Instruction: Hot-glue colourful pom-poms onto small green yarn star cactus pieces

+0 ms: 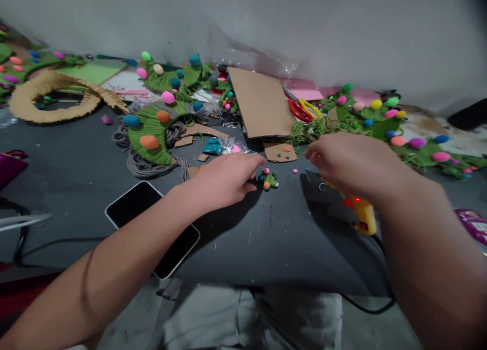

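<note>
My left hand (232,180) hovers over the dark table with thumb and forefinger apart and nothing visible between them. Right at its fingertips is a small green ornament (270,179) with tiny pink, orange and blue balls; whether they touch it I cannot tell. My right hand (337,160) has its fingers curled together, and anything in them is hidden. Below that hand lies a yellow glue gun (364,219) with a red light lit. A tiny pink ball (295,171) rests between the ornament and my right hand.
A phone (142,203) lies under my left forearm. Behind are a green crescent (152,137) with coloured balls, grey cord (142,167), a cardboard sheet (261,104), red-handled scissors (299,111) and a tan ring (28,99). The gun's black cord (386,274) hangs over the front edge.
</note>
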Available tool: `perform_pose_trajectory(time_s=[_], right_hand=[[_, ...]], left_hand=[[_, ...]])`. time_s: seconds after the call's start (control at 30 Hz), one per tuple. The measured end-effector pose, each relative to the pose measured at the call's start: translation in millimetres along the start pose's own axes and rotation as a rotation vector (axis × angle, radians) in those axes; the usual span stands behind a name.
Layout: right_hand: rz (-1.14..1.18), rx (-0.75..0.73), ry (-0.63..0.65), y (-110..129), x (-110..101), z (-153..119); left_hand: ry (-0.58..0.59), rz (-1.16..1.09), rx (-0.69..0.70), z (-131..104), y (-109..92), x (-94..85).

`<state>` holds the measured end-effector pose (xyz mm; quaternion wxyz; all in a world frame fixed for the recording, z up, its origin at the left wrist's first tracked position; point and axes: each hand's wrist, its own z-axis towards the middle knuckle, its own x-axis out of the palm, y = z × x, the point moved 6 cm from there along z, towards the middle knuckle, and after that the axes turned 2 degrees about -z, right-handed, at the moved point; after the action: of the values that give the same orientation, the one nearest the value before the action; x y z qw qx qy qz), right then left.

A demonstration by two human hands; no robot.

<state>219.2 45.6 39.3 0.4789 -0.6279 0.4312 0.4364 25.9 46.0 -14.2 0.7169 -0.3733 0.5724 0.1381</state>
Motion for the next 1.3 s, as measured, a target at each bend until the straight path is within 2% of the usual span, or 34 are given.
perform_pose_trajectory(time_s=[0.1, 0.23, 0.5, 0.67, 0.9, 1.13, 1.3], right_hand=[[-0.116, 0.015, 0.140, 13, 7, 15], [-0.201, 0.032, 0.263, 21, 21, 27], [-0.230, 0.048, 0.354, 14, 33, 32], [-0.158, -0.006, 0.299, 7, 30, 36], [-0.012, -0.145, 0.223, 17, 29, 35], [0.003, -0.118, 0.206, 14, 36, 29], [0.031, -0.035, 0.066, 10, 17, 35]], left_hand=[[-0.004, -0.014, -0.012, 0, -1, -0.8], [-0.010, 0.002, -0.092, 0, -1, -4.9], [-0.040, 0.107, -0.056, -1, -5, -9.5], [-0.046, 0.126, -0.038, -1, -7, -10.5], [-0.050, 0.126, -0.038, -1, -7, -10.5], [-0.059, 0.133, -0.034, -2, -9, -13.3], [-0.059, 0.120, -0.036, -2, -12, -14.1]])
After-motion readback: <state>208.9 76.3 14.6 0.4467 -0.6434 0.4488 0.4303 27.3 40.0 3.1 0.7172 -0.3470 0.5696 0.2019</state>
